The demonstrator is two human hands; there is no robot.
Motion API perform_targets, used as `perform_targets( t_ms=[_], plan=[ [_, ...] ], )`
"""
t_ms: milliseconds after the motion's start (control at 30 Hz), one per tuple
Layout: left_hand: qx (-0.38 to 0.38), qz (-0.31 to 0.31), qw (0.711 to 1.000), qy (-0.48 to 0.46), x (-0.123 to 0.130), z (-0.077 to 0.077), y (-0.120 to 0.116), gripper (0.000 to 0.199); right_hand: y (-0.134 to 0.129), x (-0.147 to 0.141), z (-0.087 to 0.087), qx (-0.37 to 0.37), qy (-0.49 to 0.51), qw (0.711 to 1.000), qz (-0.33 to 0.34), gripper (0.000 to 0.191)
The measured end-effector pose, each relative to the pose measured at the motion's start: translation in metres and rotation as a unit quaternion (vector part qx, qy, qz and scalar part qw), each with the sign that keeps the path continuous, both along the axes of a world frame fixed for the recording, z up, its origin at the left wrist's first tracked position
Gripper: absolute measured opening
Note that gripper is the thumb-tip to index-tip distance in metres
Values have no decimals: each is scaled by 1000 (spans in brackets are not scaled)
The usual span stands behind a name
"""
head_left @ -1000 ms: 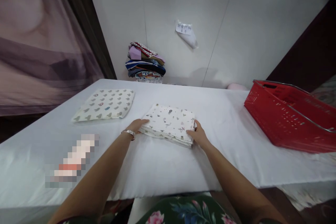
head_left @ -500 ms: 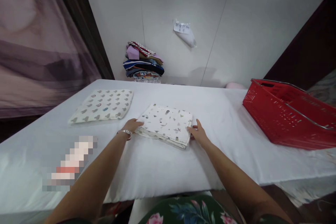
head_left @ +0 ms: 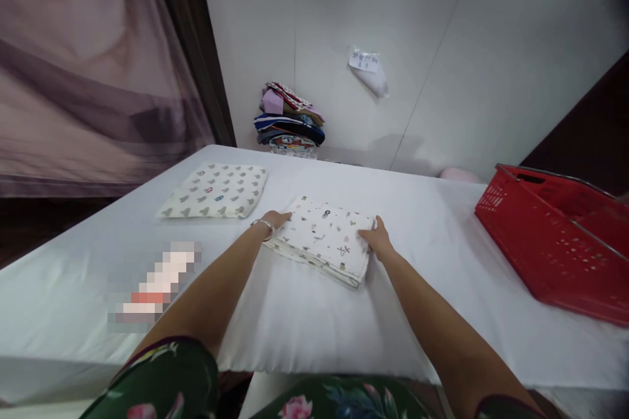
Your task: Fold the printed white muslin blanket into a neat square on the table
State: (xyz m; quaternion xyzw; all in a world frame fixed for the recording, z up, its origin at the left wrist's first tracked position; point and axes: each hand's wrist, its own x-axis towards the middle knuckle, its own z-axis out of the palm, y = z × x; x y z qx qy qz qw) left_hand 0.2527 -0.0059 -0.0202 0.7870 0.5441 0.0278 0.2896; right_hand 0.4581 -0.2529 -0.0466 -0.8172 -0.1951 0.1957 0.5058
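Observation:
A white folded cloth [head_left: 319, 236] with small printed figures lies on the white-covered table, its stacked layers showing along the near edge. My left hand [head_left: 275, 221], with a silver bracelet at the wrist, grips the cloth's left side, thumb on top. On the opposite side my right hand [head_left: 378, 240] holds the right edge, its thumb over the top layer; its other fingers are partly hidden behind the edge. Farther left lies a second folded cloth [head_left: 216, 191], cream with grey mouse-head shapes, untouched by either hand.
A red plastic basket [head_left: 555, 242] with metal handles stands at the table's right. Against the back wall is a pile of folded fabrics [head_left: 289, 121]. A blurred-out item [head_left: 157, 285] lies at the left front of the white tablecloth [head_left: 319, 321]. A curtain [head_left: 98, 65] hangs at left.
The view has turned left, so the surroundings appear farther right. My left hand has slid farther up the cloth's left side. My right fingers, spread before, have closed in on its right edge.

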Motion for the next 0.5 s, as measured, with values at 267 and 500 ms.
perform_targets(
  t_ms=[267, 500],
  plan=[
    [-18, -3, 1000, -4, -1, -1, 3, 49, -7, -10, 11, 40, 116, 992, -39, 105],
    [-25, 6, 999, -29, 1, -2, -8, 49, 4, 14, 20, 50, 103, 993, -36, 102]
  ],
)
